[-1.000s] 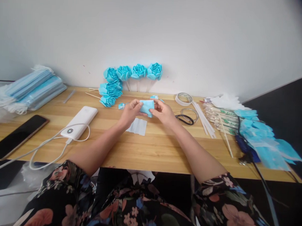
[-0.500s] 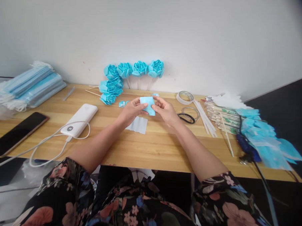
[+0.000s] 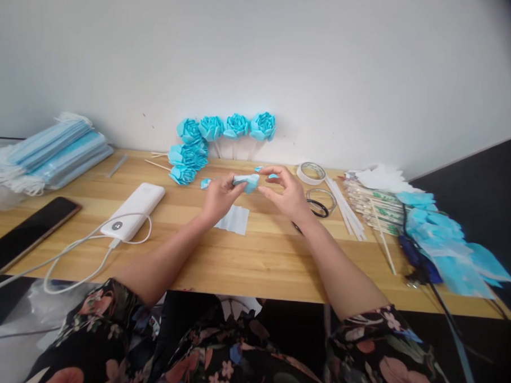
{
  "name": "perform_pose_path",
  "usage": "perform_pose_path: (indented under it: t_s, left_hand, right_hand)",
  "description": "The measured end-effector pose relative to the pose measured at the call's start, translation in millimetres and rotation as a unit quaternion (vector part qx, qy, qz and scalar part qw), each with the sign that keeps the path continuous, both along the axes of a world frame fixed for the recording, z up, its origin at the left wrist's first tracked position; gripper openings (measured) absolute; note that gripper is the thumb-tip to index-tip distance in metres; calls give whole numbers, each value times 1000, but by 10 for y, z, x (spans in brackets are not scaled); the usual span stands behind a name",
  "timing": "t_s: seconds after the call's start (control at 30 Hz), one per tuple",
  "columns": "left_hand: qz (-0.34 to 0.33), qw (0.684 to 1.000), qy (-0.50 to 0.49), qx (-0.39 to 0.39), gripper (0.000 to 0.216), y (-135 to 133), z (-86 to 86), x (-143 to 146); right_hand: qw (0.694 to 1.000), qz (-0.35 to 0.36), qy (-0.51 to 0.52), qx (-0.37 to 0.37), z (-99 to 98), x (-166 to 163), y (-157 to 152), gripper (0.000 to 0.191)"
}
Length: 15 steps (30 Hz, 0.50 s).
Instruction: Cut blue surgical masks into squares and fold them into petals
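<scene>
Between thumb and fingers, my left hand (image 3: 220,199) pinches a light blue piece of fabric (image 3: 251,183), which is now folded or curled. My right hand (image 3: 286,191) is just to its right, thumb and fingers apart, with a small gap between them and the piece. Below the hands a pale, slightly creased fabric square (image 3: 234,220) lies flat on the table. A small blue scrap (image 3: 205,183) sits left of my left hand, and other bits of blue show behind my right hand.
Blue fabric roses (image 3: 237,126) on sticks stand against the wall. Left are stacked face masks (image 3: 56,149), a phone (image 3: 29,232) and a power bank (image 3: 134,209). Right are a tape roll (image 3: 311,173), white strips (image 3: 343,209), wrapped sticks (image 3: 375,205), a glue gun (image 3: 417,258) and blue pieces (image 3: 437,233).
The flat blue piece held in both hands is now folded or curled in my left hand alone. My right hand has let go and moved slightly right, its fingers opening.
</scene>
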<state>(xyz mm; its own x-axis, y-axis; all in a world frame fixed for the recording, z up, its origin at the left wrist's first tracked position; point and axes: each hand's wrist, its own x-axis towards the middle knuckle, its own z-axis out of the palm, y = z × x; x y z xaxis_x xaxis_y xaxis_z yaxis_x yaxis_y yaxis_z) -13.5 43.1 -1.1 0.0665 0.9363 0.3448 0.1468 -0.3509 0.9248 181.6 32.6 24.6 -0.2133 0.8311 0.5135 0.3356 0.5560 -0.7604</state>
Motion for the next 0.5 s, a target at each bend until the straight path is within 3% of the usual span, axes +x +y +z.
perform_pose_path:
  t_s: [0.23, 0.5]
  left_hand:
    - [43, 984, 162, 60, 14, -19, 28, -18]
    - [28, 964, 233, 128, 22, -35, 17, 3]
  right_hand:
    - [979, -9, -126, 157, 17, 31, 36, 11]
    - [968, -28, -183, 169, -135, 40, 73, 5]
